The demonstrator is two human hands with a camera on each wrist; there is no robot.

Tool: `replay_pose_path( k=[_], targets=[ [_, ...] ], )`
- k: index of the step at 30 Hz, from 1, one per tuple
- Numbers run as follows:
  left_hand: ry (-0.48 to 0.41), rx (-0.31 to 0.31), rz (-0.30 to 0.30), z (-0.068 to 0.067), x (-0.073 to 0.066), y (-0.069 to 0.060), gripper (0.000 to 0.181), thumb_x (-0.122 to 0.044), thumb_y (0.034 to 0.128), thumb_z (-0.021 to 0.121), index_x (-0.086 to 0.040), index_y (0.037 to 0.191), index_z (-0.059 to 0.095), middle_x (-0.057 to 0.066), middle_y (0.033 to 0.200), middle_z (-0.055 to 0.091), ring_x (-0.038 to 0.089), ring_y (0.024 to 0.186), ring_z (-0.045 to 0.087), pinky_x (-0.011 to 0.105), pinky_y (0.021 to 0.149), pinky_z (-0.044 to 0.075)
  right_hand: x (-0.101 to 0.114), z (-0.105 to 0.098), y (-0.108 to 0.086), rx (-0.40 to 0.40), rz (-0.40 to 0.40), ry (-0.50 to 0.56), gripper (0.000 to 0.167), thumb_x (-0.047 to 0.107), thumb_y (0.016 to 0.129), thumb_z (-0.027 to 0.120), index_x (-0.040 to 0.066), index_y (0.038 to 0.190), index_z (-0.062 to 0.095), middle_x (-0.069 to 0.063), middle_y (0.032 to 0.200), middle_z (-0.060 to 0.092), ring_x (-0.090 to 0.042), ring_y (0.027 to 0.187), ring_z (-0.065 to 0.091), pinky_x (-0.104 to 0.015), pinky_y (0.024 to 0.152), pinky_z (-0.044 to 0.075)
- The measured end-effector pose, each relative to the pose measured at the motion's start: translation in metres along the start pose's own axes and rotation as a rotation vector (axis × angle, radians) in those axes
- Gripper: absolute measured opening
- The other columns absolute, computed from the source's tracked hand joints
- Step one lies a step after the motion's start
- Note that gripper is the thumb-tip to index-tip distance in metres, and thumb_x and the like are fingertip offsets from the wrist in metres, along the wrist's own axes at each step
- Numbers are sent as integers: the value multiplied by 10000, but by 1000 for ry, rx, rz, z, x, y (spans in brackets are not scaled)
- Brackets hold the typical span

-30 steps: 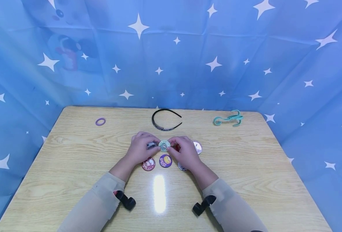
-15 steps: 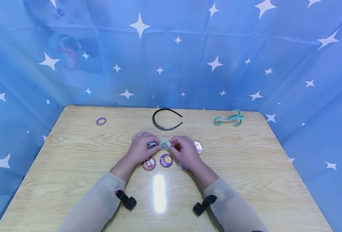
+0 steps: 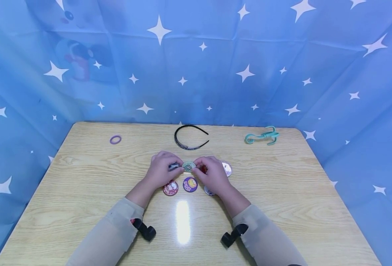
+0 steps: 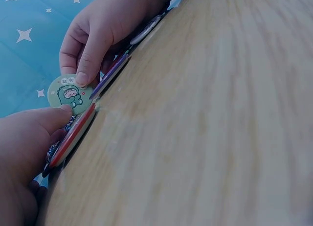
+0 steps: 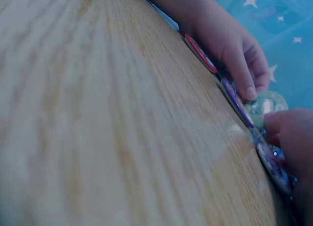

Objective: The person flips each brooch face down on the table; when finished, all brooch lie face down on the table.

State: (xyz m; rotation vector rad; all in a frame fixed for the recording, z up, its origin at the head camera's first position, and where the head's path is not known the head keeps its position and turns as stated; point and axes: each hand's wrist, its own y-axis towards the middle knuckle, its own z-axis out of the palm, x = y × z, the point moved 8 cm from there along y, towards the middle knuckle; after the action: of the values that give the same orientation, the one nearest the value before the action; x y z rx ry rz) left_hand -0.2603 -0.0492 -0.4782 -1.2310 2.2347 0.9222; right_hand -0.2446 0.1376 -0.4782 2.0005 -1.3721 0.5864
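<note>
Between my two hands is a round green button badge (image 3: pixel 188 167) with a cartoon figure, raised on edge above the table in the left wrist view. My left hand (image 3: pixel 162 169) pinches its left edge between thumb and fingers. On the opposite edge, my right hand (image 3: pixel 213 174) pinches it the same way. Nearer me lie a red badge (image 3: pixel 170 188) and a purple badge (image 3: pixel 190 184); a pale badge (image 3: pixel 208 191) is partly hidden under the right wrist. Another whitish badge (image 3: pixel 227 169) shows beyond the right hand. A dark badge (image 3: pixel 173 166) is mostly covered by the left fingers.
Behind the hands lies a black toothed headband (image 3: pixel 181 146). A purple hair tie (image 3: pixel 115 139) is at the back left, a teal pronged clip (image 3: pixel 263 136) at the back right. A blue star-patterned curtain (image 3: pixel 196 74) hangs beyond the wooden table (image 3: pixel 92 177).
Compared with a second ago, the green badge looks flatter in the head view, as if tilted slightly. Both hands keep their grip and stay in nearly the same place.
</note>
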Motion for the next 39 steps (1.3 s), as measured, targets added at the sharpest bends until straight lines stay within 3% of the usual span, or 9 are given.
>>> replay_pose_path(
  k=[22,32,39],
  targets=[
    [-8,-8,19,-1,-2,-1,126,-229,894,887,-213,985,802,-35,1088,782,264,1163,623,579,1044,362,1,-1,1,-8,-32,7,105,183,958,831,228,980,739,93,794,600,-166,882,528,-388,825,433],
    [-12,9,-4,0,-2,0,110,-208,900,877,-212,980,802,-2,1138,749,267,1154,619,568,1038,363,3,0,1,0,-68,3,58,178,969,795,144,1006,767,91,797,606,-176,862,524,-395,814,426],
    [0,1,7,0,-2,0,118,-210,891,882,-221,979,804,-12,1117,775,267,1165,625,578,1040,362,4,-1,1,-22,-90,-6,87,129,944,823,191,982,775,111,797,616,-163,859,530,-386,816,428]
  ],
)
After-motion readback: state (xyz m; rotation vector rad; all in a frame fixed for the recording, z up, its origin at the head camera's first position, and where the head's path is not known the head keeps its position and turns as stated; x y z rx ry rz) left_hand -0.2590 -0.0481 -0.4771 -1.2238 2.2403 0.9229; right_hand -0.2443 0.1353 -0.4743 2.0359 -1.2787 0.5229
